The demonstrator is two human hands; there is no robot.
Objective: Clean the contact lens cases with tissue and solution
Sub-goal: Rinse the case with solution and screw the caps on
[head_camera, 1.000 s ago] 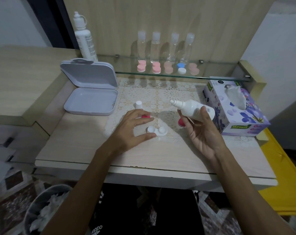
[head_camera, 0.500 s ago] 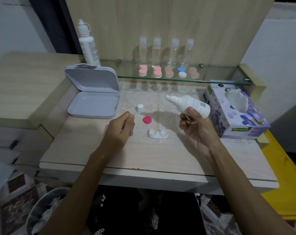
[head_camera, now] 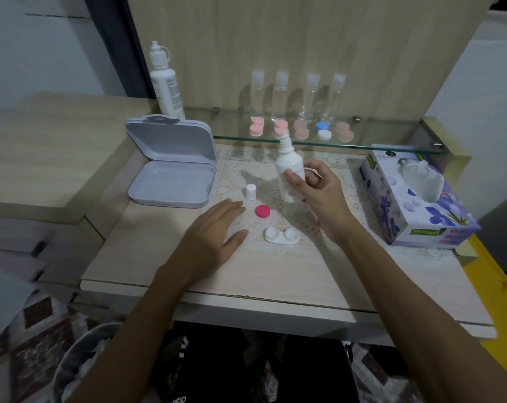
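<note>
A white contact lens case (head_camera: 282, 235) lies uncapped on the lace mat near the table's middle. One red lid (head_camera: 262, 211) lies just behind it, and a small white bottle cap (head_camera: 250, 191) stands farther back. My right hand (head_camera: 319, 196) grips a small white solution bottle (head_camera: 290, 170) upright, standing on the mat behind the case. My left hand (head_camera: 214, 237) rests flat on the table with straight fingers, left of the case and the red lid, holding nothing. A tissue box (head_camera: 415, 205) with a tissue sticking out stands at the right.
An open grey plastic box (head_camera: 173, 181) lies at the back left. On the glass shelf (head_camera: 391, 141) stand a tall white bottle (head_camera: 166, 82), several clear bottles (head_camera: 295, 97) and several pink and blue lens cases (head_camera: 301, 130). A bin (head_camera: 80, 365) with used tissue sits below left.
My right hand turned the solution bottle from tilted to upright and set it down on the mat. My left hand opened from a loose fist and now lies flat on the table.
</note>
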